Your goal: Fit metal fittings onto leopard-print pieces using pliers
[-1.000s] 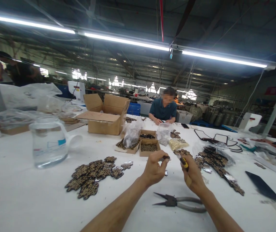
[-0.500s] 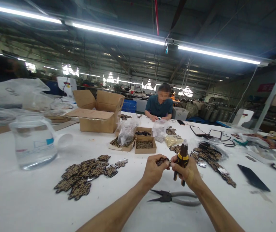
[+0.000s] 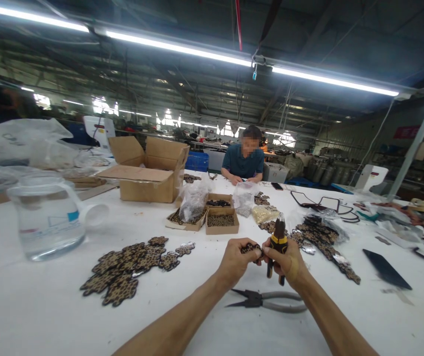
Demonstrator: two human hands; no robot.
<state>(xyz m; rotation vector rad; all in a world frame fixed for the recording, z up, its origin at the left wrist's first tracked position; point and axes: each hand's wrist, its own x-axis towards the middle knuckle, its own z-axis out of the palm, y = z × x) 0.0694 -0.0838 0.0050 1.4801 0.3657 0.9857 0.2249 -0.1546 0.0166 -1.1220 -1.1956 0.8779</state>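
Observation:
My left hand (image 3: 236, 258) is closed on a small leopard-print piece (image 3: 249, 248), pinching its edge between thumb and fingers. Black-and-yellow pliers (image 3: 279, 240) stand upright in my right hand (image 3: 288, 262), jaws pointing up. The right thumb and fingertip meet the edge of the leopard-print piece beside the left fingertips; any small part between them is too tiny to make out. On the white table below my hands lie grey-handled long-nose pliers (image 3: 256, 299) with their jaws apart. A pile of leopard-print pieces (image 3: 122, 267) spreads to the left, and another pile (image 3: 317, 237) to the right.
Small cardboard boxes of metal bits (image 3: 222, 220) stand ahead, near plastic bags (image 3: 194, 200) and a larger open carton (image 3: 148, 173). A water jug (image 3: 48, 217) is at left, a dark flat panel (image 3: 387, 269) at right. Across the table a person (image 3: 243, 157) leans over it.
My fingertips have shifted slightly at the edge of the leopard-print piece, both hands staying together. The whole view has drifted a little; the pliers remain in my right hand.

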